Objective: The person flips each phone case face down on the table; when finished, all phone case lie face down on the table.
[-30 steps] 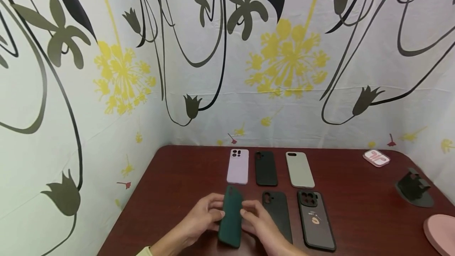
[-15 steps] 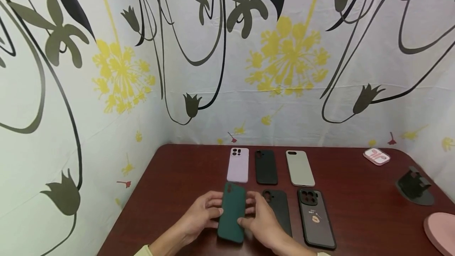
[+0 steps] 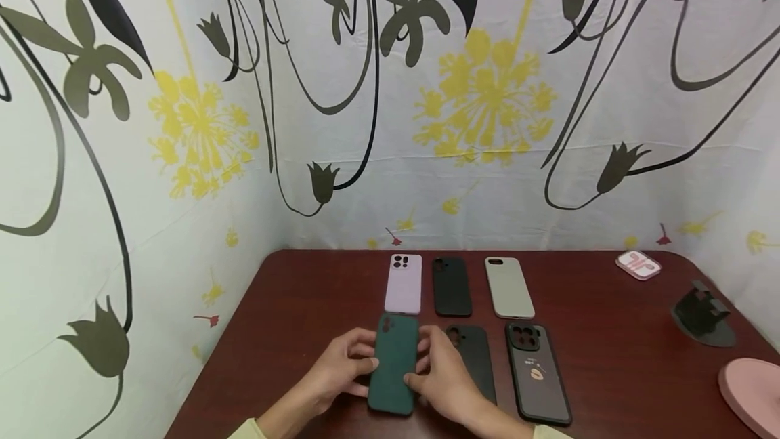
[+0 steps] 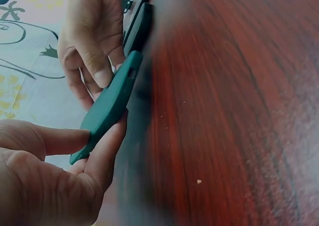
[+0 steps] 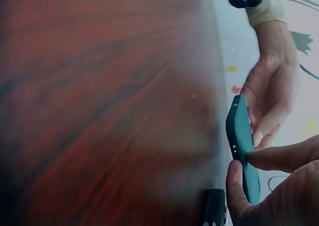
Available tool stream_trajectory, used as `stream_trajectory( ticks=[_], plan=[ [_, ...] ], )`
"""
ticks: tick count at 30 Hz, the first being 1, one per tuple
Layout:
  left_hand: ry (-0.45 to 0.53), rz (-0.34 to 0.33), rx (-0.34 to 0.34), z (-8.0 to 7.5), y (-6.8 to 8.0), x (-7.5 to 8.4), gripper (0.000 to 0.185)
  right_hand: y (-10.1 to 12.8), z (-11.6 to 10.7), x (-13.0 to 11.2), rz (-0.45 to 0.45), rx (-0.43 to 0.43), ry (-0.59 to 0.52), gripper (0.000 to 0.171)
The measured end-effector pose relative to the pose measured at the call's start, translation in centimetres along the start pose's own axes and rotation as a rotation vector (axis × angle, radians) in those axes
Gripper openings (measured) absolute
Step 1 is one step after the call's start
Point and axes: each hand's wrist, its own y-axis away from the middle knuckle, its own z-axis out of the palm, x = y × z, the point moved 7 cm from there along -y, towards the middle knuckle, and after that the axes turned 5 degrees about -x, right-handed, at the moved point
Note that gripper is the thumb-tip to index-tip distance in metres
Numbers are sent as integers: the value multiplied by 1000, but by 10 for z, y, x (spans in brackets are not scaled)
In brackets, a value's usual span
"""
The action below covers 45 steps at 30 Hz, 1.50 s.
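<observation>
Both hands hold a dark green phone case [image 3: 393, 366] at the near side of the table, its back with the camera cutout facing up. My left hand [image 3: 342, 369] pinches the left edge, thumb on top and fingers below, as the left wrist view shows. On the opposite edge my right hand [image 3: 447, 379] grips it, with the thumb on the back near the lower right corner. In the right wrist view the case [image 5: 241, 136] is tilted, with small holes along its bottom edge. Right beside it lies a black phone case [image 3: 477, 361], partly covered by my right hand.
A lilac case [image 3: 403, 284], a black case [image 3: 451, 286] and a pale grey case [image 3: 509, 288] lie in the back row. A dark-framed case [image 3: 539, 374] lies front right. Farther right are a small white-and-pink square [image 3: 638, 265], a dark stand [image 3: 702, 315] and a pink round object [image 3: 752, 391].
The green case has turned from a slanted, narrow view to lying more face up. My right thumb has shifted from its edge onto its back. The head view has swung slightly right.
</observation>
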Motion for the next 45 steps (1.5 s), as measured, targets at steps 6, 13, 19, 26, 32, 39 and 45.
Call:
stream_trajectory(
  ticks=[6,13,19,26,32,39,45],
  plan=[
    [-133,10,39,-3,-2,4,42,0,3,-6,-72,5,89,80],
    [-320,67,62,-4,-4,13,40,1,5,-10,-87,-14,189,84],
    [-476,102,69,-3,-11,17,44,-3,6,-9,-9,-80,281,96],
    [-657,120,120,-2,-13,20,47,-6,8,-8,18,-95,365,97],
    [-740,135,123,-1,-15,23,42,-6,9,-9,-2,-103,404,97],
    [-758,153,111,1,-16,24,42,-7,7,-8,-4,-119,446,96],
    [-762,153,109,0,-18,27,46,-7,3,-10,-10,-104,422,95]
  ],
)
